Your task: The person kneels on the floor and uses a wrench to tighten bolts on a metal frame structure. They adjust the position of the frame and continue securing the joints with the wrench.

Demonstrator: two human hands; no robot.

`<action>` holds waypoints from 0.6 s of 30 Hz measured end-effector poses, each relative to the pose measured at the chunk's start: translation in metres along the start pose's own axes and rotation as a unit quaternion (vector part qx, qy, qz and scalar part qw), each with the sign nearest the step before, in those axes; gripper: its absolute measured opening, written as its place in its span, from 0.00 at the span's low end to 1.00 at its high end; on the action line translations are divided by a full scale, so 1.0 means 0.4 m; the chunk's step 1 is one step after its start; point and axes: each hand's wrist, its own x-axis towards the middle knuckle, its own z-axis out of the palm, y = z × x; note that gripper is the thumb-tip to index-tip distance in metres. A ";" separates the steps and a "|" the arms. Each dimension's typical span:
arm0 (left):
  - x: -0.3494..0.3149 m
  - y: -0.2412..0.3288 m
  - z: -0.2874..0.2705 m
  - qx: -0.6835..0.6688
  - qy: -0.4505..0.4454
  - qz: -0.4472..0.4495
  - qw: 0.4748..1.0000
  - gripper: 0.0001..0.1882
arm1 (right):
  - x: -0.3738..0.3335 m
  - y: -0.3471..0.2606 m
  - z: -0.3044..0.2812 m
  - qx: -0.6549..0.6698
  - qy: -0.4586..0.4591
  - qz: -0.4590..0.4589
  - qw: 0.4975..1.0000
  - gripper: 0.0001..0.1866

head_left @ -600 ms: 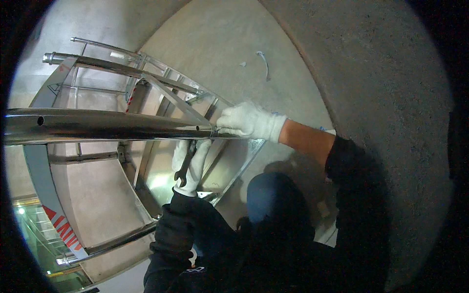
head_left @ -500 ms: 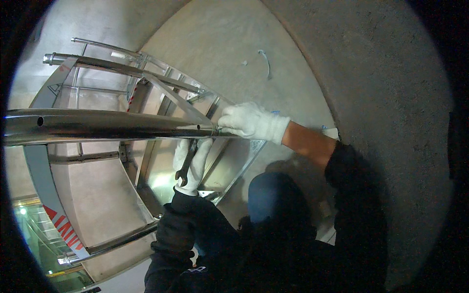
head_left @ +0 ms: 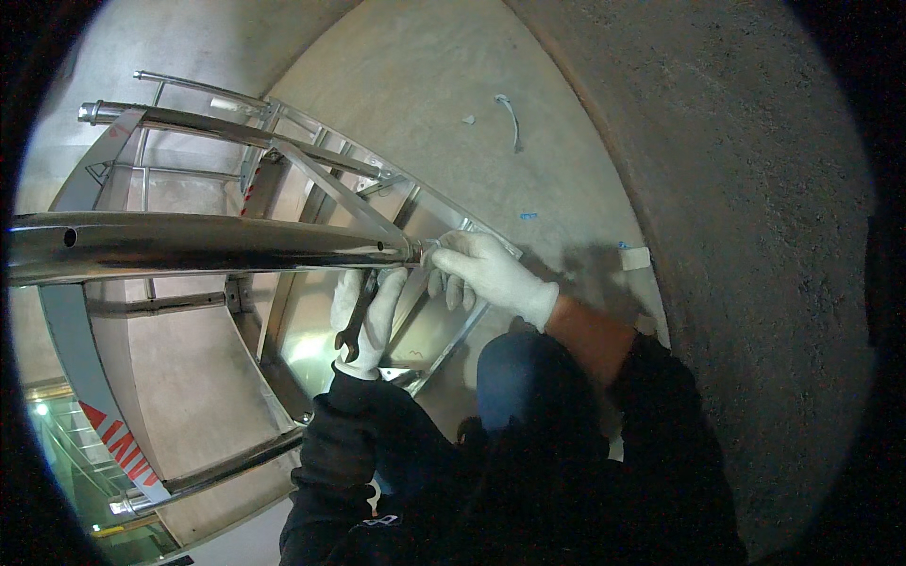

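A thick shiny metal tube (head_left: 208,247) runs in from the left, its end in front of me. Below that end, my gloved left hand (head_left: 373,316) is closed around a dark open-ended wrench (head_left: 355,321); the jaw points down toward my wrist and the upper part goes out of sight behind the tube. My gloved right hand (head_left: 491,274) is at the tube's end, thumb and forefinger bent toward it, the other fingers curled below. Whatever is between those fingertips is too small to make out. A flat metal brace (head_left: 340,193) slants down to meet the tube near its end.
A thinner tube (head_left: 208,124) lies beyond, with a ladder-like metal frame (head_left: 269,99) behind it. A curved grey panel with red marks (head_left: 104,396) crosses the left side. Scraps, including a pale strip (head_left: 510,118), lie on the floor. A rough dark wall (head_left: 736,189) rises at right.
My right hand has shifted down from on top of the tube to just past its end, its fingers now lower. My left hand and the wrench have hardly moved.
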 end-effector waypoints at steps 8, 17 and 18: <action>0.002 0.018 -0.007 -0.026 -0.001 0.046 0.999 0.15 | 0.014 0.007 0.021 0.011 -0.015 0.010 1.000 0.12; 0.004 0.023 -0.011 0.017 0.011 0.041 0.999 0.15 | 0.020 -0.007 0.030 0.142 -0.008 0.063 0.988 0.13; 0.003 0.023 -0.010 0.016 0.012 0.049 0.999 0.15 | 0.019 -0.006 0.031 0.148 -0.006 0.063 0.987 0.13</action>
